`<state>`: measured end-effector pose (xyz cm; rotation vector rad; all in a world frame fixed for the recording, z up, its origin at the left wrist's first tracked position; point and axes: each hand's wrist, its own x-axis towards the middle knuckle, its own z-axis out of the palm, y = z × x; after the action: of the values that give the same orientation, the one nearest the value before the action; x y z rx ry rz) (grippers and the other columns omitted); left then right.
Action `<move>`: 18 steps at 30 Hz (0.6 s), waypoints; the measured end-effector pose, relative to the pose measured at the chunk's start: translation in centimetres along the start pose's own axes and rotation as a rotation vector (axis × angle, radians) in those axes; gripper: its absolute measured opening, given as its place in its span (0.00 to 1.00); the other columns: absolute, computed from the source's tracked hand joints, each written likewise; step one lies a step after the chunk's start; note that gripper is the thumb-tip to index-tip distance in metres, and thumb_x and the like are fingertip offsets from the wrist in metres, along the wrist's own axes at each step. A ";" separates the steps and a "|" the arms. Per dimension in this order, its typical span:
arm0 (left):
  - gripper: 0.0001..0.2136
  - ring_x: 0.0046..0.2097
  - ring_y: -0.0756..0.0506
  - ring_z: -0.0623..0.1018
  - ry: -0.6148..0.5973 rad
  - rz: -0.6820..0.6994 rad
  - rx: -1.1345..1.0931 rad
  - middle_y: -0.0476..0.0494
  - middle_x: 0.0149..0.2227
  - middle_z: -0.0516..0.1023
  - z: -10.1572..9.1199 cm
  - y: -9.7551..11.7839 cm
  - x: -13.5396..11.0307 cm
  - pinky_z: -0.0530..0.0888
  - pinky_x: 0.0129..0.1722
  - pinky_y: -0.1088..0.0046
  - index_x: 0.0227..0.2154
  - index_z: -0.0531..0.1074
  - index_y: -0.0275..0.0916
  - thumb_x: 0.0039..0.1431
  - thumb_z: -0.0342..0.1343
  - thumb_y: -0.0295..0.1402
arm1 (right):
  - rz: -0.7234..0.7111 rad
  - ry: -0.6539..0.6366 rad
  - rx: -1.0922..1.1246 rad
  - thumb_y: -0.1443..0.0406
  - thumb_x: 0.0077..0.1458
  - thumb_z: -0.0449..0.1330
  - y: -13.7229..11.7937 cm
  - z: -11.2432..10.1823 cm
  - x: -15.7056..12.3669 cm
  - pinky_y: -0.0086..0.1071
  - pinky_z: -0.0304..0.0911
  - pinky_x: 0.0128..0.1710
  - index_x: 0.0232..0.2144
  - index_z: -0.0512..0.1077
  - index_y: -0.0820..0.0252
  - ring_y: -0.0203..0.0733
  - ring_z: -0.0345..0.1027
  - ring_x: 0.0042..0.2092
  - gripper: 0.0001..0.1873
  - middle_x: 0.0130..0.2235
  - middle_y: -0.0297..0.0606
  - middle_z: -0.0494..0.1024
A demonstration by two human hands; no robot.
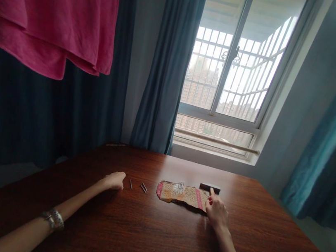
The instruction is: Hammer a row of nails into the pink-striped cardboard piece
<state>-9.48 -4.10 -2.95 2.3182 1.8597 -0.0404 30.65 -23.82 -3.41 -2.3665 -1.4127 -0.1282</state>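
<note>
My left hand (114,180) rests on the wooden table (139,239), fingers curled into a loose fist, nothing seen in it. Just right of it lie three thin dark nails (143,187). A patterned piece of cardboard (183,196) with pink bands lies flat further right; a few nails (180,185) stand upright in it. My right hand (216,211) sits at the cardboard's right edge with the index finger stretched toward a small dark block (210,187) and the other fingers curled. A silver bracelet (53,218) is on my left wrist.
A window (232,68) with bars lies beyond the table's far edge, flanked by blue curtains (168,67). Pink cloth (49,13) hangs at the upper left. A thin stick (115,145) lies at the table's far left corner.
</note>
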 end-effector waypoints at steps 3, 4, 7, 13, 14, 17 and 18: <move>0.11 0.36 0.39 0.76 0.035 0.007 -0.070 0.37 0.34 0.77 -0.1 0.3 0.2 0.67 0.30 0.72 0.28 0.72 0.35 0.35 0.54 0.29 | -0.006 0.008 -0.005 0.62 0.55 0.45 -0.1 -0.2 -0.1 0.31 0.60 0.33 0.33 0.72 0.56 0.44 0.71 0.38 0.15 0.41 0.42 0.75; 0.09 0.35 0.41 0.76 0.056 0.034 -0.118 0.39 0.32 0.77 -0.2 0.6 0.2 0.67 0.30 0.73 0.26 0.72 0.35 0.36 0.54 0.29 | -0.009 0.019 -0.009 0.62 0.55 0.45 -0.1 -0.3 -0.1 0.31 0.60 0.33 0.34 0.72 0.56 0.44 0.71 0.38 0.15 0.41 0.42 0.75; 0.07 0.33 0.45 0.76 0.155 0.219 -0.308 0.43 0.27 0.77 -0.7 2.6 -0.2 0.67 0.32 0.75 0.23 0.73 0.35 0.42 0.52 0.32 | -0.020 0.063 0.013 0.63 0.56 0.46 -0.4 -0.3 -0.3 0.31 0.60 0.33 0.35 0.72 0.57 0.43 0.71 0.37 0.15 0.42 0.43 0.75; 0.12 0.31 0.48 0.75 0.254 0.439 -0.714 0.45 0.26 0.75 -0.8 9.3 -2.5 0.69 0.30 0.76 0.25 0.73 0.33 0.47 0.53 0.38 | -0.247 0.074 0.312 0.62 0.55 0.48 -2.4 -0.5 -1.1 0.31 0.63 0.36 0.35 0.73 0.57 0.40 0.70 0.34 0.14 0.37 0.40 0.75; 0.12 0.28 0.48 0.74 0.230 0.436 -0.770 0.45 0.26 0.75 -0.5 10.5 -2.9 0.69 0.27 0.76 0.25 0.73 0.33 0.47 0.52 0.39 | -0.306 0.082 0.371 0.62 0.55 0.49 -2.9 -0.5 -1.3 0.33 0.63 0.38 0.35 0.73 0.58 0.41 0.70 0.35 0.14 0.37 0.41 0.75; 0.14 0.19 0.51 0.69 0.114 0.457 -0.957 0.47 0.23 0.73 0.8 13.9 -3.9 0.66 0.18 0.77 0.27 0.71 0.33 0.48 0.52 0.41 | -0.415 0.076 0.582 0.61 0.55 0.49 -4.3 -0.1 -2.1 0.35 0.66 0.36 0.33 0.74 0.58 0.43 0.69 0.37 0.14 0.37 0.42 0.76; 0.14 0.18 0.52 0.68 0.088 0.466 -1.015 0.47 0.22 0.72 1.2 15.0 -4.2 0.66 0.17 0.77 0.26 0.71 0.33 0.48 0.53 0.41 | -0.425 0.055 0.664 0.60 0.55 0.49 -4.6 0.2 -2.3 0.34 0.67 0.33 0.34 0.74 0.58 0.44 0.70 0.37 0.15 0.37 0.42 0.76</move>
<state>4.24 -11.50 -1.88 1.8926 0.9179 0.8509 25.51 -23.68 -2.90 -1.5082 -1.6007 0.1446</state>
